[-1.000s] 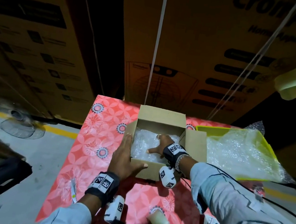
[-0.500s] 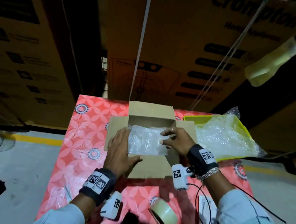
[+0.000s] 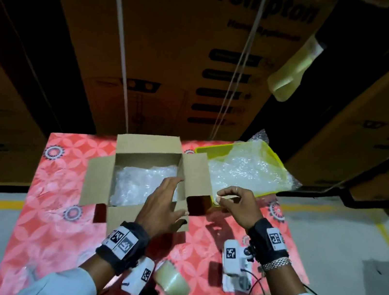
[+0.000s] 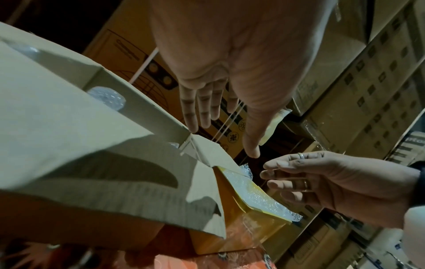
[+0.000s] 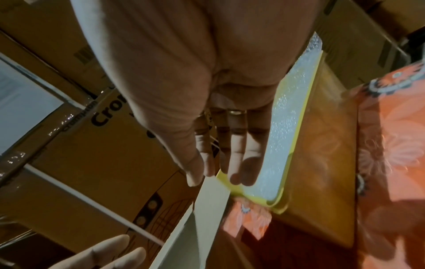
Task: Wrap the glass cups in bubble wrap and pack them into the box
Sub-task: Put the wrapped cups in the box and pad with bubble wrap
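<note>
Box (image 3: 147, 180) open on tabletop (image 3: 59, 192), wrapped bundle (image 3: 139, 182) inside. Left hand (image 3: 162, 206) spread flat over box's near-right corner, nearer the right flap (image 3: 197, 173). Right hand (image 3: 237, 205) just right of that flap, fingers loosely extended, empty.

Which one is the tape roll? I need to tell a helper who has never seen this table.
Start at the red flowered table with the open cardboard box. At the table's near edge, between the person's wrists, lies the tape roll: a clear yellowish ring, unlike the flat bubble wrap.
</note>
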Demonstrator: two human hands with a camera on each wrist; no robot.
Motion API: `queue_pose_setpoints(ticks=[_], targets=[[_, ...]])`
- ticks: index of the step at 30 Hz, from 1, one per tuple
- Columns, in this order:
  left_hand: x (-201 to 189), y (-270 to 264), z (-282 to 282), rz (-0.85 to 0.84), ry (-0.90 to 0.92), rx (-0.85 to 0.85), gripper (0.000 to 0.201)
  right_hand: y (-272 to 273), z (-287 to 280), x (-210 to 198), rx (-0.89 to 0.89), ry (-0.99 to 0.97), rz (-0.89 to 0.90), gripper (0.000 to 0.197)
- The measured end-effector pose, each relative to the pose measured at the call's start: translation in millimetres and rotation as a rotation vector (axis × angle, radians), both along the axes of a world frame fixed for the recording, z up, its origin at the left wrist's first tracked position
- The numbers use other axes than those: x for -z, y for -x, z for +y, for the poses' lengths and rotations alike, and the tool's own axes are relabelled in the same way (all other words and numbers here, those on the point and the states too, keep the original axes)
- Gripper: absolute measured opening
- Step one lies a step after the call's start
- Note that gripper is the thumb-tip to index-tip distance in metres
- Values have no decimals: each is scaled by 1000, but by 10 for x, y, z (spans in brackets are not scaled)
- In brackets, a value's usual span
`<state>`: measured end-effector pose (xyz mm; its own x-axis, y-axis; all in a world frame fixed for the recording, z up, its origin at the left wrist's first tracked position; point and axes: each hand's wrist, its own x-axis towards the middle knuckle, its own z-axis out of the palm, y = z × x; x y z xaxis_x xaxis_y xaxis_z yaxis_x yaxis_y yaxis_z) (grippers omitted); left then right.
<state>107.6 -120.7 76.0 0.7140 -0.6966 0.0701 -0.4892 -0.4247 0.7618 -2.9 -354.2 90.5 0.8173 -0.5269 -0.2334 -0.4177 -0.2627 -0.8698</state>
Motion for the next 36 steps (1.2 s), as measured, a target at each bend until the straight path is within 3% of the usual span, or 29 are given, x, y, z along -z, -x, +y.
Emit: queue_pose_setpoints(ticks=[5,9,18,21,24,27,31,34,36], targets=[[-90,189,-623,59,16,-32,77,0,-666,28,-9,9,-12,8],[-47,346,-1003,32,-17,-70,73,-310,-1041,237,-75,101,33,12],[-68,497,-1234,82,-73,-274,69,-935,-1242,673,-354,342,533,52],[-76,513,-1254,73,-89,-294,68,-959,-1287,770,-298,235,508,34],[-75,483,-1296,77,-83,-319,66,-879,-1339,700,-179,75,353,19],[-67,407,-1374,101,-36,-347,63,-733,-1393,559,-78,-146,167,24],[-61,273,-1579,187,58,-353,57,-574,-1519,424,43,-405,90,17],[-102,177,-1736,329,158,-350,55,-462,-1599,362,111,-698,25,50],[-177,123,-1816,442,216,-340,60,-381,-1605,254,93,-790,-47,35]])
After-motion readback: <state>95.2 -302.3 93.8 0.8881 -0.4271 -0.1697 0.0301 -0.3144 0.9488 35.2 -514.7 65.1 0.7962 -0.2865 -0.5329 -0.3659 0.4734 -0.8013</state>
